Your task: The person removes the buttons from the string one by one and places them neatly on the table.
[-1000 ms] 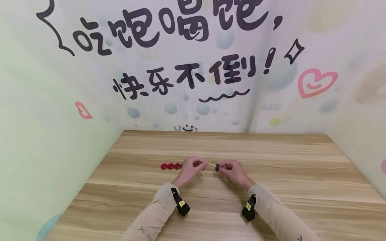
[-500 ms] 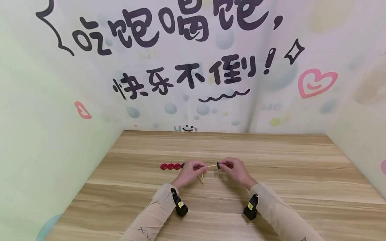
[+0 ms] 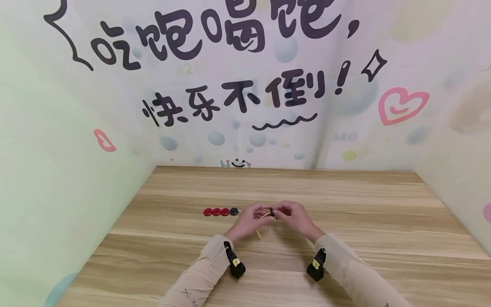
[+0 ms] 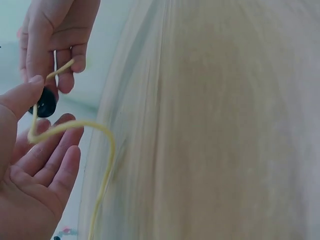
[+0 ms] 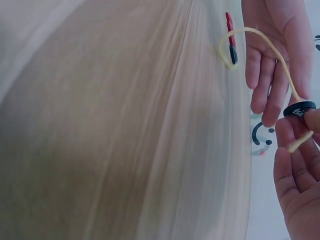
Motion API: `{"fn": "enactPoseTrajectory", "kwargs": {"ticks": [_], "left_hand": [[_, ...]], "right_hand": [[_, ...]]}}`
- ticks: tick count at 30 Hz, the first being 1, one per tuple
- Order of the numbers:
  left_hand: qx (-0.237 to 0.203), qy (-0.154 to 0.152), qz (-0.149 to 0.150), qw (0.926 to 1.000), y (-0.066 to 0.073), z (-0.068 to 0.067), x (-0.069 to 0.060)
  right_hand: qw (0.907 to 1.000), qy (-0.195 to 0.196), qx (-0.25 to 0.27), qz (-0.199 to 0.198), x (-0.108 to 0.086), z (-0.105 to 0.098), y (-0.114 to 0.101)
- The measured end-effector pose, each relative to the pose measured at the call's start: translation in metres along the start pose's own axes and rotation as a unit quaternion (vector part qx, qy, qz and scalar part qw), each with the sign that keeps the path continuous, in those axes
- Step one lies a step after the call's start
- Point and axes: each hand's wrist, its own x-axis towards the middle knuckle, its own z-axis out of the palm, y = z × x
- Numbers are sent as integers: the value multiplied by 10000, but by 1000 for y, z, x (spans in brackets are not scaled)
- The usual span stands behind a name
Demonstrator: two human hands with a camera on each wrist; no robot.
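Observation:
A flat black bead (image 5: 300, 108) with a pale mark has a yellow cord (image 4: 97, 126) passing through it. My right hand (image 3: 294, 217) pinches this bead from the right, its thumb over the rim in the right wrist view. My left hand (image 3: 247, 222) meets it from the other side, with the thumb on the bead and the other fingers loosely spread; the exact index contact is partly hidden. The cord's short end pokes out on the right hand's side. On the left side it loops slackly over the left hand and down.
On the wooden table (image 3: 345, 196), three red beads (image 3: 216, 212) and a dark bead (image 3: 234, 211) lie in a row left of my left hand. The cord shows beside the dark bead. A printed cloth wall (image 3: 238, 140) stands behind the table.
The left hand has moved right, from pinching the cord apart from the bead to touching the bead. The right hand has shifted slightly left with it. The dark bead on the table is now uncovered.

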Motion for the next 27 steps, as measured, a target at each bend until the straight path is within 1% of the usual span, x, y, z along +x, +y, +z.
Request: {"fn": "enactPoseTrajectory", "kwargs": {"ticks": [1,6,7,8,9,11,13,14,15,17,20,21,24,27], "left_hand": [[-48,21,31,10000,2,1,-1],[-170,152,228,9995,21,0,-8],[-155,169,268,9994,21,1,-8],[-129,184,303,9993,20,1,-8],[-81,195,275,9994,17,2,-7],[-29,195,206,9996,9,3,-4],[15,195,161,9997,1,3,-2],[-50,179,98,9998,1,2,-2],[-62,163,40,9998,5,0,-3],[-54,147,40,9999,14,-3,-8],[6,165,22,9999,14,-6,-8],[68,187,42,9998,12,-7,-8],[123,261,56,9996,-5,-9,-3],[175,290,34,9994,-8,-14,-5]], "right_hand": [[10000,-13,-6,1,0,1,0],[10000,-26,-54,-39,0,2,-1],[10000,-32,-46,-68,-1,2,-1],[9999,-38,-29,-107,-1,1,0],[9999,-38,8,-132,-1,1,1],[9998,-65,87,-160,-1,1,3],[9998,-74,141,-106,-2,-1,5],[9998,-70,172,-64,-2,-1,6],[9998,-62,194,-5,-3,-2,8],[9998,-41,200,87,-4,-5,10],[9996,15,177,234,-6,-8,12],[9996,27,153,232,-7,-9,13],[9996,59,85,267,-9,-11,15],[9995,102,59,290,-11,-14,18]]}}
